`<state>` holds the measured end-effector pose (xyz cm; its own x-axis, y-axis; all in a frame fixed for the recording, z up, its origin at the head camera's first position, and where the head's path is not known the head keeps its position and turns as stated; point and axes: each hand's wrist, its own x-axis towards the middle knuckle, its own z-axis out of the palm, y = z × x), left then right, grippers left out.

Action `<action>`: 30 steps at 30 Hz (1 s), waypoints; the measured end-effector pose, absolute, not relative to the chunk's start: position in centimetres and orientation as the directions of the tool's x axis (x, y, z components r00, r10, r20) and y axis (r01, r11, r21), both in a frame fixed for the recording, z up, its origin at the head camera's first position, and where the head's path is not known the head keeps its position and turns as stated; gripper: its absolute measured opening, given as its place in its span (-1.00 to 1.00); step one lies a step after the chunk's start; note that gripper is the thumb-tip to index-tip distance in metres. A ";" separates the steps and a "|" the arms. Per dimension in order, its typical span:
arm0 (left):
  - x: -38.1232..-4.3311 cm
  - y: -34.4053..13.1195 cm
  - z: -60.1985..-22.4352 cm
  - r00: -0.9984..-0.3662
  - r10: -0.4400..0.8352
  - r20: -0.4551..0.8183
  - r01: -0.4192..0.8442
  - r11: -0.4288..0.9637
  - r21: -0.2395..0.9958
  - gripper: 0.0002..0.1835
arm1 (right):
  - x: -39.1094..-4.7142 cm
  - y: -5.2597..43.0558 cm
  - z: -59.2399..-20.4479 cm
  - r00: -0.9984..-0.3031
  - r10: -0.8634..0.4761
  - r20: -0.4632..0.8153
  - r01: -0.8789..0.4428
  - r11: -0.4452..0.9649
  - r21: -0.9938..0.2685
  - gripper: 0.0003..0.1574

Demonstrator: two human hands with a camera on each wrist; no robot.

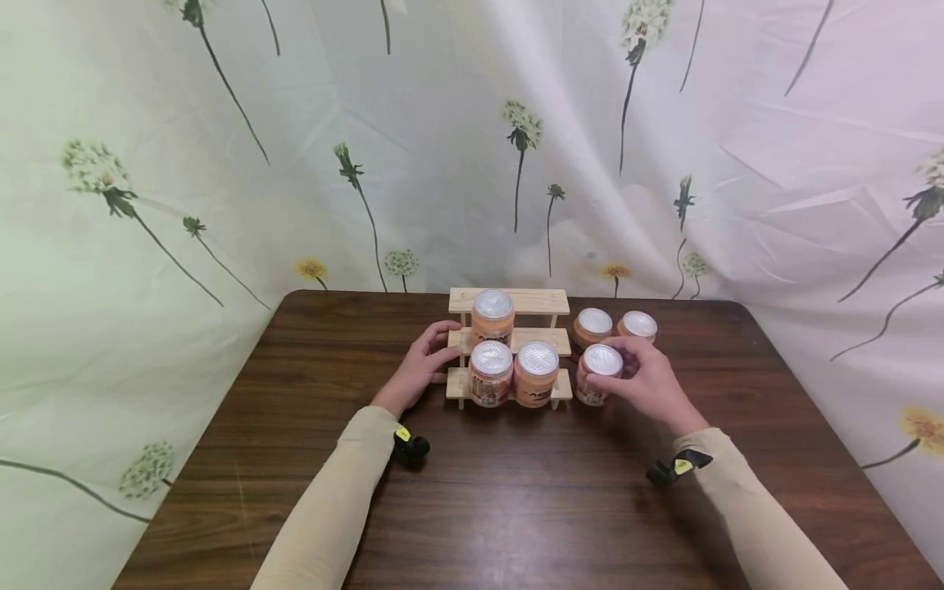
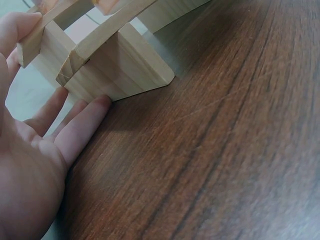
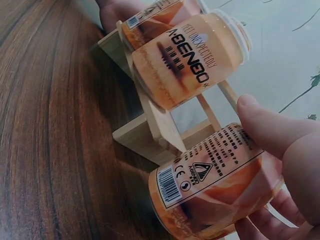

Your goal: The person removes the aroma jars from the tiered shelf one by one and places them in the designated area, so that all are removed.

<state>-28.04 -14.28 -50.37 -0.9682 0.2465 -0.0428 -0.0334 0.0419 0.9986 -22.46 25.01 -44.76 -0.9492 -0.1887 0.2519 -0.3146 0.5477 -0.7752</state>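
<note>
A three-step wooden display rack [image 1: 509, 300] stands near the table's back edge. My left hand [image 1: 415, 375] touches its left end, fingers fairly straight against the wooden side panel [image 2: 135, 65] in the left wrist view. Two orange-labelled jars with clear lids, a left jar [image 1: 491, 375] and a right jar [image 1: 537, 375], sit on the lowest step. Behind them another jar [image 1: 492, 318] stands on the middle step. My right hand [image 1: 652, 385] grips a similar jar [image 3: 215, 185] between thumb and fingers, just right of the rack's lowest step; its printed label and barcode show.
Behind my right hand stand two more jars, one jar [image 1: 592, 328] close to the rack and another jar [image 1: 637, 325] farther right, partly hidden. The dark wood table [image 1: 516, 492] ends at a dandelion-patterned cloth [image 1: 442, 164]. Each wrist wears a black camera strap.
</note>
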 end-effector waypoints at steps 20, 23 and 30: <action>-28.1 -14.4 -50.1 -0.967 0.251 -0.034 -0.025 0.038 0.999 -0.51 | -23.0 25.5 -45.2 -0.944 -0.224 0.244 -0.331 0.634 -0.699 -0.27; -28.0 -14.4 -50.1 -0.968 0.247 -0.038 -0.028 0.042 0.999 -0.52 | -23.2 25.4 -45.1 -0.940 -0.232 0.250 -0.342 0.640 -0.689 -0.27; -27.9 -14.4 -50.4 -0.965 0.258 -0.043 -0.034 0.038 0.999 -0.51 | -23.0 25.4 -45.0 -0.955 -0.201 0.218 -0.297 0.651 -0.699 -0.24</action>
